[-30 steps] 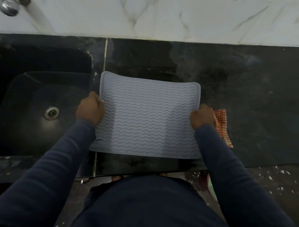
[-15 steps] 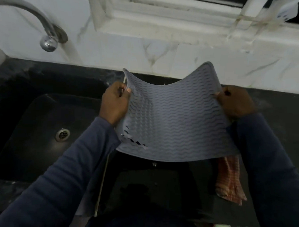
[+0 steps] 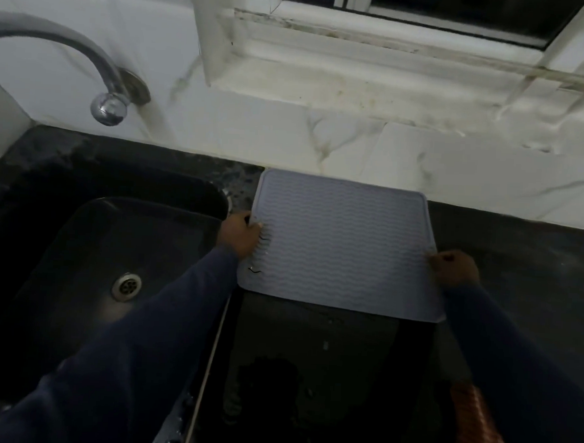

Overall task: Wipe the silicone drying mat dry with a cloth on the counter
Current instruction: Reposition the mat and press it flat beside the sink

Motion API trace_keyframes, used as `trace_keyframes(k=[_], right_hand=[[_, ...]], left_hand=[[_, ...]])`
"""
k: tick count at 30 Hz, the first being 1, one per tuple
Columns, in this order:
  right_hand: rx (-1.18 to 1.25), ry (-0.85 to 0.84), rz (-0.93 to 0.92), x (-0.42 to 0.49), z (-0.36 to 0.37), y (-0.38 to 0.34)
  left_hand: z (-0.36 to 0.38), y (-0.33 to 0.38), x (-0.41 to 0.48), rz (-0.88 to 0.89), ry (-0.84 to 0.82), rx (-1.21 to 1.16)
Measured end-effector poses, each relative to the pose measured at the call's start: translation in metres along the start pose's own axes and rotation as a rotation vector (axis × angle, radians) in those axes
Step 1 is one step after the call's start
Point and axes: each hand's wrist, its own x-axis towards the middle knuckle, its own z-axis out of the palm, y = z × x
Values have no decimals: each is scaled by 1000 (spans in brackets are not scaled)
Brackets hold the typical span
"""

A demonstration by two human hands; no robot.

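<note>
Mat [image 3: 343, 243] lying flat against the wall [image 3: 287, 134]
Left hand [image 3: 240, 234], right hand [image 3: 454, 268] both gripping its side edges, cloth [image 3: 472, 420] nearby.

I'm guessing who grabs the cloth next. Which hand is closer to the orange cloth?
Right. The right hand holds the mat by its right edge, with the orange cloth lying nearer the person on that side. The left hand holds its left edge, beside the sink.
</note>
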Motion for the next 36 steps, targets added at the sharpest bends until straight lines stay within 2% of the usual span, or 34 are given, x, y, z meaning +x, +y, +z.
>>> trace_keyframes(k=[4, 8, 11, 16, 21, 26, 32, 36], right_hand=[[-54, -26, -64, 14, 2, 3], [26, 84, -108, 22, -7, 9], [-9, 18, -48, 22, -3, 17], [-55, -81, -99, 23, -5, 21], [-83, -54, -66, 15, 0, 31], [-43, 7, -41, 13, -1, 23], [-45, -64, -34, 19, -6, 31], [-95, -61, -34, 2, 4, 57]], left_hand=[[4, 4, 11, -22, 31, -53], [11, 11, 9, 35, 102, -67], [16, 7, 5, 19, 92, -28], [16, 3, 3, -25, 85, -20], [21, 3, -8, -4, 50, 80], [24, 10, -6, -29, 58, 68], [22, 2, -11, -62, 92, -3], [25, -12, -50, -40, 63, 174]])
